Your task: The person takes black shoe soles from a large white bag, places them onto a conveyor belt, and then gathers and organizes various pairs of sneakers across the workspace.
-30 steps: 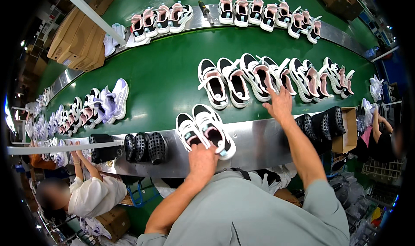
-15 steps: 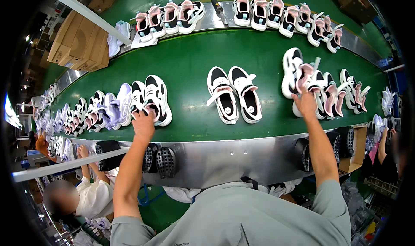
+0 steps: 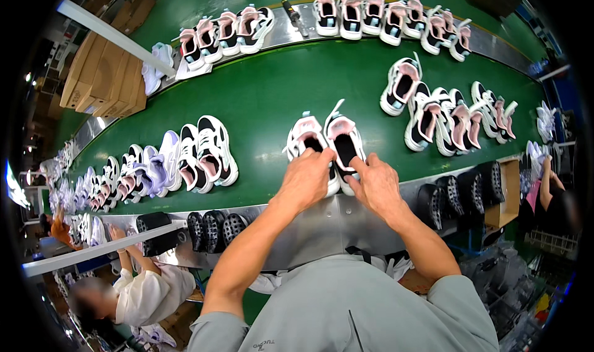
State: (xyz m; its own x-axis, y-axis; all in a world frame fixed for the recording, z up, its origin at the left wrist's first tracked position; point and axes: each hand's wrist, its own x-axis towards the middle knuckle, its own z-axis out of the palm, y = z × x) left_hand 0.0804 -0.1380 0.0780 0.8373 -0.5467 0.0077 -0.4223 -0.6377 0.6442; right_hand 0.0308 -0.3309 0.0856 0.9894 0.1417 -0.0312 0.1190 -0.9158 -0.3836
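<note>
In front of me on the green belt stands a pair of black and white sneakers with pink linings, heels away from me and toes toward me. My left hand (image 3: pixel 307 175) is closed over the front of the left sneaker (image 3: pixel 307 129), its fingertips at the opening. On the right sneaker (image 3: pixel 342 129), my right hand (image 3: pixel 375 183) grips the front, thumb and forefinger at the near edge of the opening. A strap stands up from that right sneaker's far end. Both toe parts are largely covered by my hands.
Sneakers line the belt at left (image 3: pixel 211 151) and right (image 3: pixel 424 120). More stand on the far metal ledge (image 3: pixel 297 17) beside a screwdriver-like tool (image 3: pixel 292 13). Black studded shoe-shaped forms (image 3: pixel 235 228) rest on the near ledge. Cardboard boxes (image 3: pixel 102 73) stand far left; a co-worker (image 3: pixel 154 290) is at left.
Both hands have come inward from the side rows onto the middle pair. That pair's toes now face me; before, they pointed away. The sneaker my right hand held at right now lies released.
</note>
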